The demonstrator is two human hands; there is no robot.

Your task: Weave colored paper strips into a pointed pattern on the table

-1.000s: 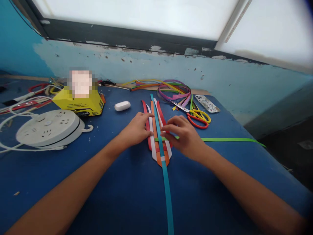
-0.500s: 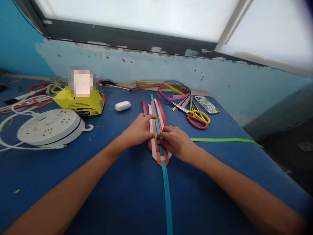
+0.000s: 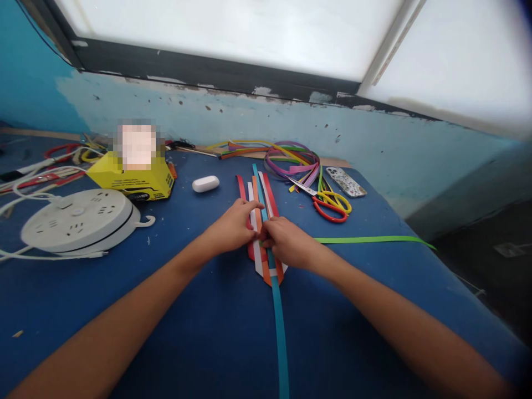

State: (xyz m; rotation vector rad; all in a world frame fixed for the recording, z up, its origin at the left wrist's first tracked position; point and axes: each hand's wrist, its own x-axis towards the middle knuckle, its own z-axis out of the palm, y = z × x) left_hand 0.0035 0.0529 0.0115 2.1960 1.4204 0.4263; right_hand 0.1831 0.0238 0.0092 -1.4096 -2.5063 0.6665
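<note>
A bundle of red, white and orange strips (image 3: 257, 257) lies on the blue table, its lower ends folded to points. Along its middle runs a long blue strip (image 3: 280, 327) that reaches toward me. My left hand (image 3: 236, 224) rests on the left side of the bundle, thumb and forefinger apart, the thumb pressing on the strips. My right hand (image 3: 286, 241) is closed over the middle of the bundle, its fingertips pinching at the crossing of the strips; what they grip is partly hidden. A green strip (image 3: 369, 240) stretches rightward from under my right hand.
Scissors with red and yellow handles (image 3: 332, 208), a phone (image 3: 346, 182) and coiled strips (image 3: 291, 158) lie behind right. A white case (image 3: 205, 184), yellow box (image 3: 143, 180) and round power strip (image 3: 78, 219) stand left.
The view has shifted slightly. My right hand's fingers have drawn closer together and curled more over the strips; my left hand stays at the bundle's left side.
</note>
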